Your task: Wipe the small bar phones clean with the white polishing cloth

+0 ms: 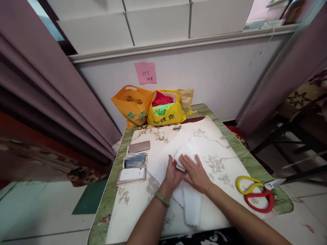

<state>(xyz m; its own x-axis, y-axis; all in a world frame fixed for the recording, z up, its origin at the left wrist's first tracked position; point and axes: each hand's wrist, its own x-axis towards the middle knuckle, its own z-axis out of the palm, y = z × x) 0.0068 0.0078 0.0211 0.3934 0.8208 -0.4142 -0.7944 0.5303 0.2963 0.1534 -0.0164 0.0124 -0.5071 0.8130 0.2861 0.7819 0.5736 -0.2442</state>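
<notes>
My left hand (173,173), with a green bangle at its wrist, supports a thin phone-like object (180,167) from below, thumb up along its side. Only a narrow edge of that object shows. Over it lies a white cloth (192,207) with zigzag-cut edges, and my right hand (195,173) presses it down with fingers together and thumb apart. Part of the cloth hangs toward me below the hands. Another white cloth (159,163) is spread flat beneath them. Left of my hands lie a rose-gold phone (139,147), a phone with a blurred-out face (135,160) and a white phone (133,174) resting on another phone.
Large scissors (264,190) with yellow and red handles lie at the right edge of the table. At the back stand an orange bag (135,105), a yellow bag (167,117) with red and green contents, and a tan pouch (186,98). A floral cover (217,204) lies over the green tabletop.
</notes>
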